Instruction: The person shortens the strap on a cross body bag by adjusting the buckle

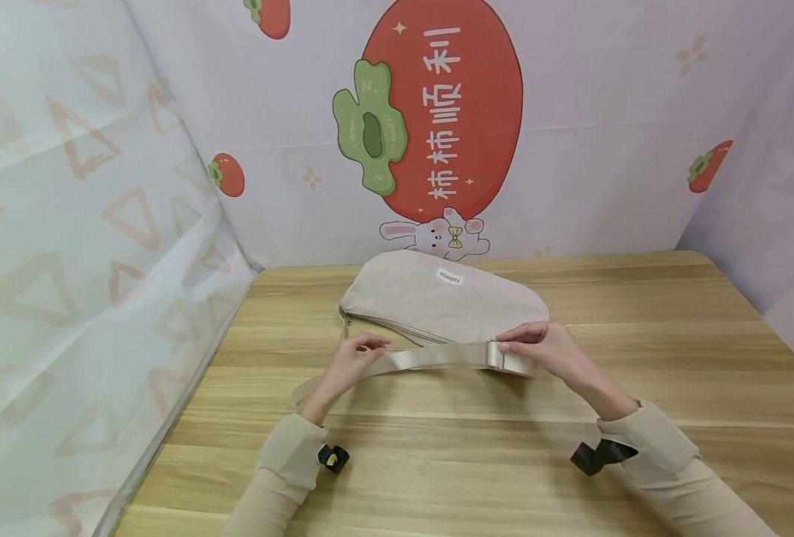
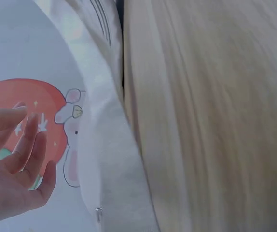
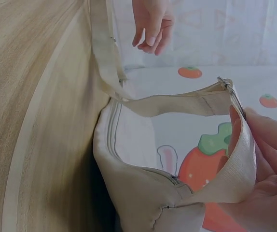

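A pale beige shoulder bag (image 1: 430, 294) lies on the table, its zipper (image 1: 397, 327) along the near edge and a small "FASHION" label (image 1: 449, 277) on its face. Its webbing strap (image 1: 437, 358) stretches across in front of it. My right hand (image 1: 547, 349) pinches the strap at the metal slider buckle (image 3: 225, 84), thumb and fingers on either side, and a loop of strap bends down to the bag's end in the right wrist view. My left hand (image 1: 350, 362) hovers by the strap's left part, fingers loosely bent; the left wrist view shows nothing in that hand (image 2: 18, 169).
The wooden table (image 1: 423, 462) extends in front of the bag and to both sides. Behind it hangs a cloth backdrop (image 1: 598, 179) with a large persimmon print, and a patterned white cloth (image 1: 101, 298) borders the left. Small black cameras (image 1: 332, 458) sit at both wrists.
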Tool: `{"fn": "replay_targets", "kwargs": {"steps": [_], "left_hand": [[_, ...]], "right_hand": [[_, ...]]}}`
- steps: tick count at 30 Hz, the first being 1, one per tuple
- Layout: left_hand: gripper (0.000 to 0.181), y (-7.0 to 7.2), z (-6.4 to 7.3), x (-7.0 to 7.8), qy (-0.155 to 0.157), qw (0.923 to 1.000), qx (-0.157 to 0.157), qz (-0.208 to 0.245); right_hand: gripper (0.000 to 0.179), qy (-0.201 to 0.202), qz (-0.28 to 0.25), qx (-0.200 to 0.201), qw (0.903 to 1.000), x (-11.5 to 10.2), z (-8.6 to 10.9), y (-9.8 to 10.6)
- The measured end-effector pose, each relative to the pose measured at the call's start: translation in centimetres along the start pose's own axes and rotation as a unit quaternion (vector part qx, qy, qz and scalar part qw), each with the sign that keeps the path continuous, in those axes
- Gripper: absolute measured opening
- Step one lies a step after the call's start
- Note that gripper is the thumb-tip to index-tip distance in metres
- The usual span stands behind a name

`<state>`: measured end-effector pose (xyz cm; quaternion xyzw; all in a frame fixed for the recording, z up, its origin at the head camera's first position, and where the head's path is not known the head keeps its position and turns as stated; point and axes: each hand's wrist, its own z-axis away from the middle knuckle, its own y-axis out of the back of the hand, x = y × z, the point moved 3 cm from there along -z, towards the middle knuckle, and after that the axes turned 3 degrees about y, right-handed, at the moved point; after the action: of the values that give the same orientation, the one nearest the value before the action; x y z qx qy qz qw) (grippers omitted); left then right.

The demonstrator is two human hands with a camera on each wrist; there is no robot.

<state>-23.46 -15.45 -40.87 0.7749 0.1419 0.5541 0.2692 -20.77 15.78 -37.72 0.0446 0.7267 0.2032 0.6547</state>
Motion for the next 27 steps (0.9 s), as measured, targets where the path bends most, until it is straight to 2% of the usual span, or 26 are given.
{"fn": "replay_targets", "kwargs": {"steps": [4, 11, 18, 21, 25, 27], "left_hand": [[0.015, -0.5, -0.1, 1.3, -0.021, 0.9997, -0.006, 0.009], [0.017, -2.3, -0.3, 3.9, -0.037, 0.9978, -0.044, 0.033], [0.016, -3.1, 0.1, 8.6, -0.058, 0.9944, -0.065, 0.059], [0.016, -4.2, -0.4, 7.9, -0.068, 0.9930, -0.070, 0.066], [0.020, -5.0, -0.5, 9.0, -0.087, 0.9898, -0.084, 0.077], [0.023, -5.0, -0.3, 10.3, -0.097, 0.9878, -0.091, 0.081]], "right_hand": [[0.037, 0.002, -0.015, -0.001, 0.9999, 0.0, -0.2, -0.3], [0.038, 0.004, -0.021, -0.009, 0.9997, -0.2, -0.3, -0.7], [0.037, 0.005, -0.039, -0.008, 0.9992, -0.3, -0.4, -1.1], [0.037, 0.008, -0.043, -0.008, 0.9990, -0.2, -0.5, -1.2], [0.036, 0.011, -0.041, -0.010, 0.9990, -0.2, -0.6, -1.3], [0.035, 0.014, -0.040, -0.012, 0.9990, -0.1, -0.6, -1.3]]}}
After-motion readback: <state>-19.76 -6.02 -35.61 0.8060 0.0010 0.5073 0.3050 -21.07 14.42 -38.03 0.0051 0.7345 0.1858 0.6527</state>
